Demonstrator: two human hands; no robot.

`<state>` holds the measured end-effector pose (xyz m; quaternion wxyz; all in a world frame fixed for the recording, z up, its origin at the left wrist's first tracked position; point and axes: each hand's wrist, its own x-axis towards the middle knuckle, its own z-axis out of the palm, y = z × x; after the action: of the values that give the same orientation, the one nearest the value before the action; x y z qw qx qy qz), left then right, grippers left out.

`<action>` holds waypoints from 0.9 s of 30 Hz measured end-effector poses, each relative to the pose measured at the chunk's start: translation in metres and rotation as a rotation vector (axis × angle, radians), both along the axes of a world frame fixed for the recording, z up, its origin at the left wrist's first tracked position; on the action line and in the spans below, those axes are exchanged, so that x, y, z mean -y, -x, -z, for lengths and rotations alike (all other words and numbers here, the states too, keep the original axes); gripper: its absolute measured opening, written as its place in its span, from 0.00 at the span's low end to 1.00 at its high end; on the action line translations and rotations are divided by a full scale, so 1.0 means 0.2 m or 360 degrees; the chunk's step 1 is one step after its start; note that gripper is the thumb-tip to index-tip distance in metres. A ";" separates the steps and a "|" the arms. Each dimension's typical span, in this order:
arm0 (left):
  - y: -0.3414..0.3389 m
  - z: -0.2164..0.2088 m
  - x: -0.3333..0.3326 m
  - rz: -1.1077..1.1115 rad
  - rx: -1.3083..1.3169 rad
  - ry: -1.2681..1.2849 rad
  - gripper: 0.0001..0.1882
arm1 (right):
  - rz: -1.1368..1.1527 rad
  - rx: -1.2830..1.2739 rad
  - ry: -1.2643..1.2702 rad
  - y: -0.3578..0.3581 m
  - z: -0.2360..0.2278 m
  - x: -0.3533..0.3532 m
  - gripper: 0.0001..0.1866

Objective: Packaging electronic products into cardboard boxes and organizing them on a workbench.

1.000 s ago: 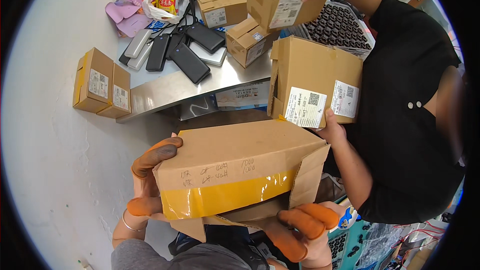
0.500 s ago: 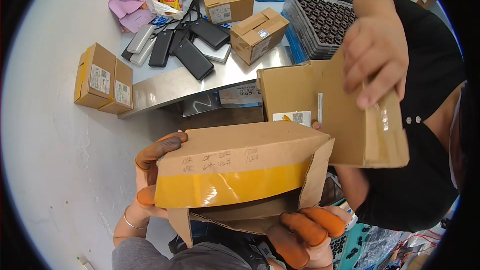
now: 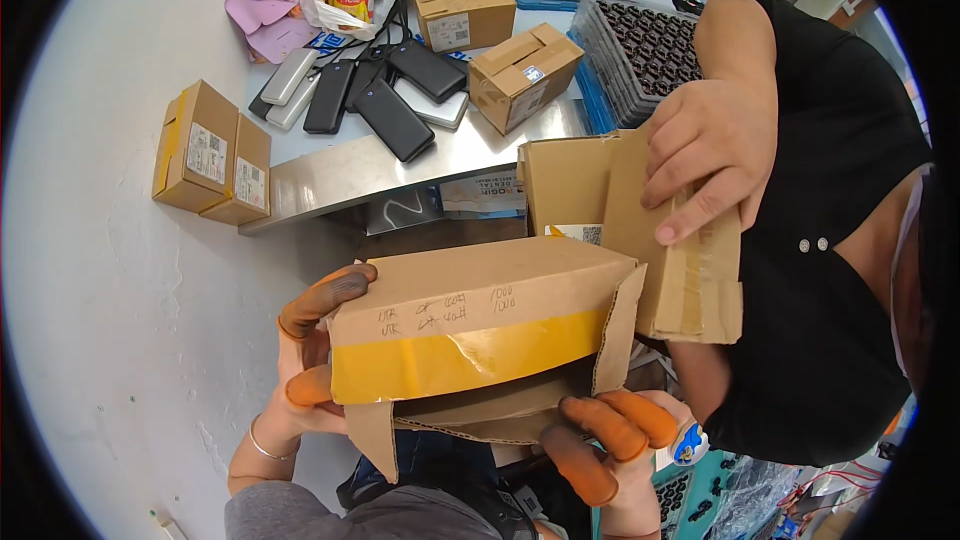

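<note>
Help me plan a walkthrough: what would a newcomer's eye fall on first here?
Probably the open cardboard box at centre, held at its left end by the left hand with orange-covered fingers. Beyond it, black and silver slabs cluster on the table; at right, another person's hand rests on another carton.

And here's the brown cardboard box (image 3: 485,315), tilted in mid-air, pen scribbles above a glossy band of yellow tape (image 3: 470,358), flaps (image 3: 620,325) splayed, mouth gaping below.
</note>
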<state>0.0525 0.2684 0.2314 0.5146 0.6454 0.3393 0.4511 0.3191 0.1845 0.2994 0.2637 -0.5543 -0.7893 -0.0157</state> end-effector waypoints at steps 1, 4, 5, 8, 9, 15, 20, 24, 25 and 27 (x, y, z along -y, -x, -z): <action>0.00 0.00 0.00 0.0000 -0.0003 0.0002 0.20 | 0.0000 -0.0003 0.0002 0.00 0.00 0.00 0.16; 0.02 0.01 0.00 -0.0007 -0.0004 0.0044 0.19 | 0.0020 -0.0008 0.0051 0.01 0.01 0.01 0.17; 0.03 0.02 -0.01 0.0041 -0.0025 -0.0035 0.21 | -0.0024 -0.0009 0.0052 0.00 0.01 0.01 0.18; 0.01 0.02 0.00 0.0026 -0.0102 -0.0151 0.26 | -0.0039 -0.0054 0.0097 -0.02 0.04 -0.02 0.20; 0.00 0.03 0.00 -0.0042 -0.0165 -0.0182 0.29 | -0.0016 -0.0105 0.0146 -0.02 0.07 -0.04 0.21; 0.01 0.07 -0.01 0.0093 -0.0540 -0.0346 0.32 | 0.0029 -0.0517 0.0693 -0.04 0.20 -0.18 0.21; 0.03 0.13 -0.02 0.0059 -0.0605 -0.0171 0.35 | 0.0153 -0.0324 0.0346 0.02 0.33 -0.22 0.19; 0.03 0.18 -0.06 -0.0081 -0.0229 0.0346 0.40 | 0.0074 -0.0365 0.0417 0.02 0.37 -0.25 0.21; 0.02 0.18 -0.08 -0.0078 -0.0183 0.0489 0.40 | 0.0061 -0.0351 0.0480 0.03 0.37 -0.26 0.23; 0.02 0.20 -0.10 -0.0088 -0.0088 0.0714 0.40 | 0.0031 -0.0362 0.0486 0.02 0.39 -0.30 0.25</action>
<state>0.0490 0.2878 0.1911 0.6232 0.5174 0.4626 0.3605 0.3147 0.2437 0.2207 0.2639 -0.5937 -0.7422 0.1644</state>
